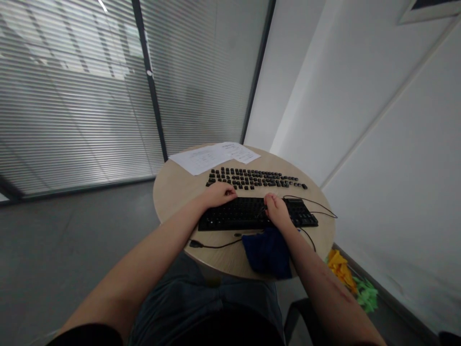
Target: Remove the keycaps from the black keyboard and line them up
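Note:
A black keyboard [234, 214] lies across the round table, with its key field partly bare of keycaps on the right part. My left hand [218, 194] rests over its upper left edge, fingers curled together; whatever they may pinch is hidden. Over the keyboard's middle right, my right hand [277, 210] is closed, with a thin wire-like tool [262, 210] showing at its fingertips, too small to name surely. Beyond the keyboard, loose black keycaps [257, 179] are laid out in rows, the nearest left ones close to my left hand.
The wooden table [169, 192] carries paper sheets [205, 157] at the back. A blue cloth [266, 254] lies at the front edge, beside a black cable with a USB plug [196, 244]. Cable loops [326, 211] extend right. Yellow [340, 268] and green [366, 294] crumpled things lie on the floor.

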A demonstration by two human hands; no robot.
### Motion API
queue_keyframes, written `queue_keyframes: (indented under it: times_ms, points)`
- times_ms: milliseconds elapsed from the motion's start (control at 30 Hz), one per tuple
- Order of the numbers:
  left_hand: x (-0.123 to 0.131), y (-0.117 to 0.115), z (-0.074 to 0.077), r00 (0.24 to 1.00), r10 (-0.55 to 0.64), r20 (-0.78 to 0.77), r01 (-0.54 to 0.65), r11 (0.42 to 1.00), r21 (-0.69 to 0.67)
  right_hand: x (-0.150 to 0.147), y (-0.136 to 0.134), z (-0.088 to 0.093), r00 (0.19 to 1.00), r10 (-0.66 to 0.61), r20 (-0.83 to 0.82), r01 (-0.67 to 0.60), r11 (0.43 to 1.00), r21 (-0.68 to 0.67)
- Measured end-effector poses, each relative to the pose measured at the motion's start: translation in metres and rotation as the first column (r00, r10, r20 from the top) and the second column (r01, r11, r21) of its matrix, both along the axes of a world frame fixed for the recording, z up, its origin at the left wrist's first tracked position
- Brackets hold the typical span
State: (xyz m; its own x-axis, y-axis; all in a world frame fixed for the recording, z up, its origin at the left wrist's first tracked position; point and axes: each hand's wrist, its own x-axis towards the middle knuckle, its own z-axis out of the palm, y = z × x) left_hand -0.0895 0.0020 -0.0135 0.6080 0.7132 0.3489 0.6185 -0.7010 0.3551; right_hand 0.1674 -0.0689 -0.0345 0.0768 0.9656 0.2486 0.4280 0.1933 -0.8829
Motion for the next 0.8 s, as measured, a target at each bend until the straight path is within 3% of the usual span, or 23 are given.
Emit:
queue_keyframes:
  times_ms: [200,367,567,667,800]
  points:
    - [0.001,0.000,-0.001,1.000,0.003,-0.027,-0.003,1.000,-0.003,0.001,-0.001,0.000,0.992,0.105,0.067,-0.107,0.994,0.026]
    - [0.001,0.000,0.000,0.999,0.007,-0.047,-0.007,1.000,-0.005,0.000,-0.007,0.003,0.960,0.101,0.262,-0.147,0.976,0.162]
    - [0.002,-0.004,0.003,0.999,0.002,-0.037,-0.002,1.000,-0.001,-0.009,-0.017,0.011,0.914,0.103,0.392,-0.208,0.949,0.235]
    - [0.002,-0.005,0.004,0.999,0.004,-0.044,-0.004,1.000,-0.004,-0.011,-0.017,0.011,0.922,0.092,0.376,-0.194,0.950,0.243]
    - [0.002,-0.006,0.006,0.999,0.004,-0.038,-0.005,1.000,-0.016,-0.010,-0.012,0.005,0.968,0.015,0.249,-0.082,0.962,0.262]
